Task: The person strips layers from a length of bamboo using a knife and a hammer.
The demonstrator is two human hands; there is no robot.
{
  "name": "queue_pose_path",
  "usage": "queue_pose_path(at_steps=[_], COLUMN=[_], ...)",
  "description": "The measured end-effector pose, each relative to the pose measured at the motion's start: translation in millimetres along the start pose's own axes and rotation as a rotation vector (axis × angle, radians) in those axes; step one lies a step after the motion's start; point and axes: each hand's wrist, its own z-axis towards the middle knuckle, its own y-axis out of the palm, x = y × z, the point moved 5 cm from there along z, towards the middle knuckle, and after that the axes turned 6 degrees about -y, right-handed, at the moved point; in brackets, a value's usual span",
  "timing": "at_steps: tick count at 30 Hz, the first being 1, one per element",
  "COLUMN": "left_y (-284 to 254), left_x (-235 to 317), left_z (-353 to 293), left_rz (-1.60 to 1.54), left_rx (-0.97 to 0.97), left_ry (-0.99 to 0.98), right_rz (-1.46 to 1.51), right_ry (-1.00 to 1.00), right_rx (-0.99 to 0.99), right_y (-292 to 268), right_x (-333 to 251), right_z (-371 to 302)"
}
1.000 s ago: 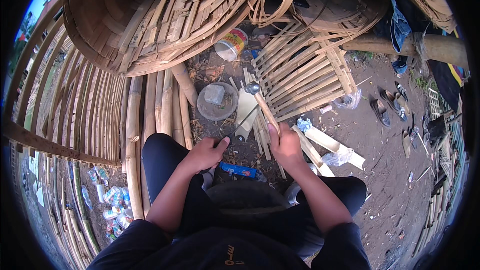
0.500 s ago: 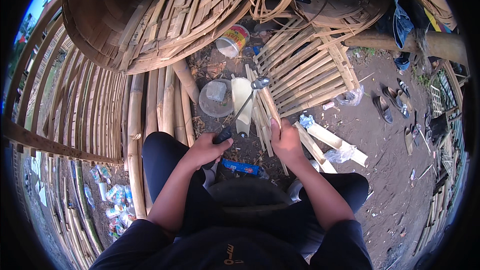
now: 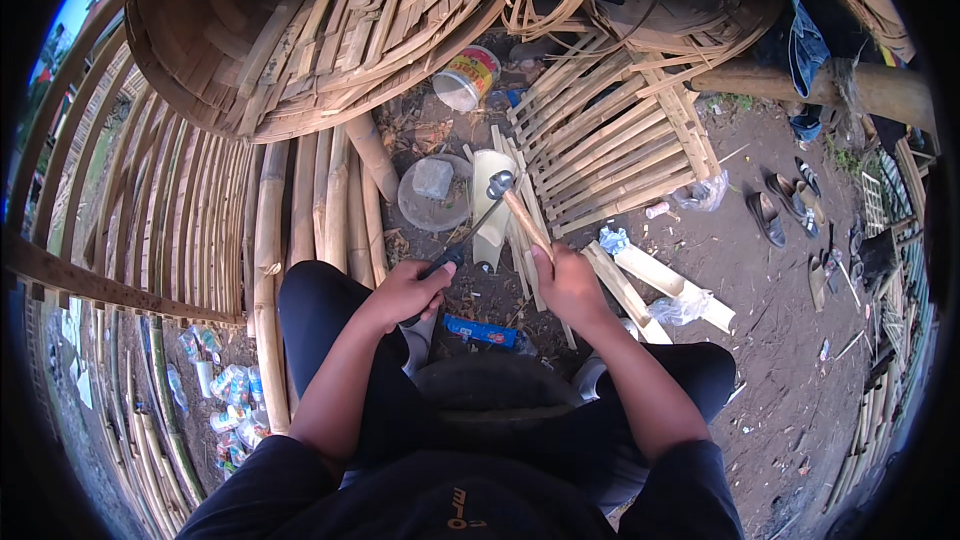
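- Left hand (image 3: 405, 295): fingers wrapped round the black handle of a tool (image 3: 456, 252); thin shaft points up and right, toward the hammer head.
- Right hand (image 3: 572, 287): fingers closed round the hammer (image 3: 524, 216) by the lower end of its wooden handle; head sits up-left of the hand.
- Shaft tip and hammer head overlap in view; can't tell if they touch.
- Split bamboo (image 3: 489, 240) lies on the ground, hollow side up, beyond the hands; hammer head shows over its right edge.
- Thin strips (image 3: 520, 258) lie along its right edge, partly under the hammer.
- Slatted panel (image 3: 620, 145) right of the strips.
- Stone (image 3: 432, 179) on a round slab (image 3: 420, 218), left of the split bamboo.
- Blue packet (image 3: 480, 331) on the ground, between the knees.
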Motion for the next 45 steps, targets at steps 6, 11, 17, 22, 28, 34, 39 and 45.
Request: queue_pose_path(at_steps=[6, 11, 17, 22, 28, 34, 39, 45], left_y=[-4, 3, -28, -30, -12, -1, -3, -5], left_x=[-2, 14, -1, 1, 9, 19, 15, -26], left_z=[-1, -2, 4, -9, -11, -19, -19, 22], left_rz=[0.042, 0.024, -0.329, -0.128, 0.156, 0.216, 0.2, 0.243], left_rx=[0.094, 0.106, 0.277, 0.216, 0.183, 0.181, 0.19, 0.15], left_ry=[-0.013, 0.004, 0.003, -0.001, -0.004, -0.028, 0.027, 0.132], right_rz=[0.229, 0.252, -0.061, 0.069, 0.027, -0.008, 0.46, -0.109], right_ry=[-0.246, -0.358, 0.14, 0.08, 0.006, -0.075, -0.457, -0.091], right_rx=[0.387, 0.433, -0.076, 0.066, -0.031, 0.084, 0.663, 0.037], right_y=[-64, -18, 31, -4, 1, -6, -55, 26], right_x=[-47, 14, 47, 4, -12, -9, -40, 8], right_z=[4, -7, -6, 2, 6, 9, 1, 2])
